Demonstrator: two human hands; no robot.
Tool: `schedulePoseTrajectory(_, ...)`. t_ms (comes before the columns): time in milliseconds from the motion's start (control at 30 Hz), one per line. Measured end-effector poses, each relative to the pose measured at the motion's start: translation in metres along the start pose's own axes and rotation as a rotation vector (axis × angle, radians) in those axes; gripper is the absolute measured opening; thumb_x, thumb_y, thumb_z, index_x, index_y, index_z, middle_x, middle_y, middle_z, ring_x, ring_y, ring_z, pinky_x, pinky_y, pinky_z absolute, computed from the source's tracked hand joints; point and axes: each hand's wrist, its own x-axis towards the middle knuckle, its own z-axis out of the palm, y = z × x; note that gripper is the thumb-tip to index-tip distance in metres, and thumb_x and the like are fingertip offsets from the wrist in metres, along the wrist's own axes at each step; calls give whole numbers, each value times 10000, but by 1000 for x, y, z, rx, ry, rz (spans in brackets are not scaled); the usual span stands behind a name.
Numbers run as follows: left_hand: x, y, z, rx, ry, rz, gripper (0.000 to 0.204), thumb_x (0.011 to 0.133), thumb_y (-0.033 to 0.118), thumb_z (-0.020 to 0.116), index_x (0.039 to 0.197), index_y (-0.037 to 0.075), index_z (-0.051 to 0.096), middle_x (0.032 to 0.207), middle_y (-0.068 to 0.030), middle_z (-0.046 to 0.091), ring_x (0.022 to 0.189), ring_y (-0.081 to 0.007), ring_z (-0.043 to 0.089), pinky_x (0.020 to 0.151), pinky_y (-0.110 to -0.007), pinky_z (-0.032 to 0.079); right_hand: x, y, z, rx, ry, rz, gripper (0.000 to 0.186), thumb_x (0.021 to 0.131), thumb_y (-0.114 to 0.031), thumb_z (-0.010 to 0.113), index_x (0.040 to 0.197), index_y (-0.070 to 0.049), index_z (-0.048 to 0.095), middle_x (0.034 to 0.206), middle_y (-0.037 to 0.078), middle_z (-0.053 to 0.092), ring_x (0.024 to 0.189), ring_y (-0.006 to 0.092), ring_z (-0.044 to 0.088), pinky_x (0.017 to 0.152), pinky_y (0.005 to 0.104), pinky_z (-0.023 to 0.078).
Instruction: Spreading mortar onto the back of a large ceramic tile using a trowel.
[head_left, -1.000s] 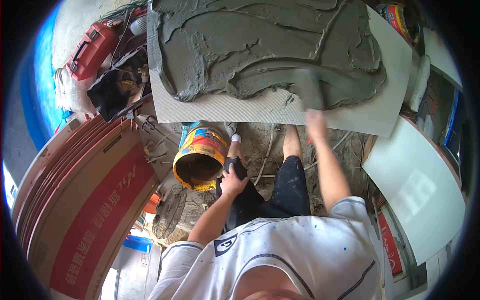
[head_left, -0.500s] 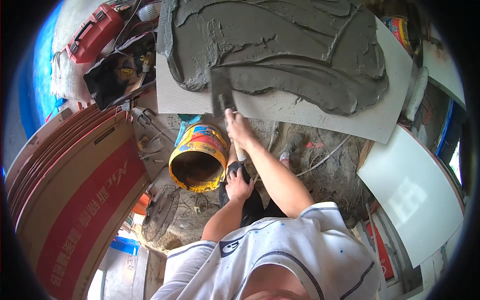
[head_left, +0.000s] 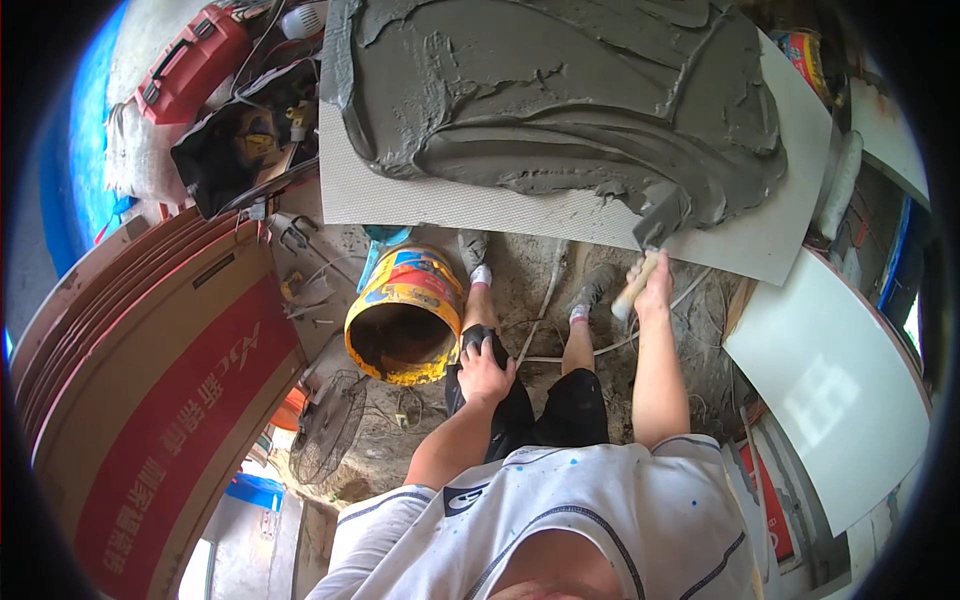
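Rightward along the near edge of the slab since the earlier frame, the flat rectangular trowel with a pale rounded handle point(head_left: 662, 213) has shifted, and the right hand point(head_left: 655, 285) has gone with it. That hand is closed around the handle, and the blade lies at the near right edge of the thick, wet grey mortar point(head_left: 560, 110). Well apart from it, the left hand point(head_left: 487, 373) rests with fingers spread on the left knee, in black shorts.

Beyond the feet is the white slab with a finely textured face point(head_left: 500, 205); ridged mortar covers most of its visible part, leaving a bare strip along the near and right sides. Just left of the left leg, a yellow round bucket with red and blue markings point(head_left: 420, 270) lies tilted, its dark mouth toward the person. Farther left stand brown cardboard packages with a red band point(head_left: 180, 400); far left are an open black bag point(head_left: 235, 160) and a red plastic toolbox point(head_left: 195, 65). Right, a glossy white panel point(head_left: 830, 390) leans.
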Motion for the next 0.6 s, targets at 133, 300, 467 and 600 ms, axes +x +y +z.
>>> schedulePoseTrajectory(133,0,-7,5,0,10,7,833,936,523,735,1622,130,471,1550,-235,518,1466,-430,502,1101,-560,543,-55,58,122,-31,-249,35,322,1093,-429,619,1117,-109,603,854,22,557,686,151,585,614,328,542)
schedulePoseTrajectory(300,2,5,2,17,-54,8,838,946,537,732,1630,136,461,1546,-220,513,1462,-437,511,1088,-569,554,-136,138,259,-585,-642,7,385,1119,-445,636,1069,-69,700,725,45,654,601,183,647,544,366,559)
schedulePoseTrajectory(467,-1,-9,10,30,18,-23,828,938,534,741,1628,161,474,1543,-227,525,1445,-438,533,1094,-561,556,-101,90,183,-1263,-508,-517,424,1093,-431,599,1174,-32,720,1013,260,779,989,479,757,887,571,594)
schedulePoseTrajectory(600,-3,-13,12,57,71,-2,814,952,540,729,1621,144,488,1544,-224,521,1442,-436,528,1090,-556,559,-17,-9,43,-872,-29,-229,407,1142,-437,586,1048,-64,718,765,34,654,640,123,635,562,369,534)
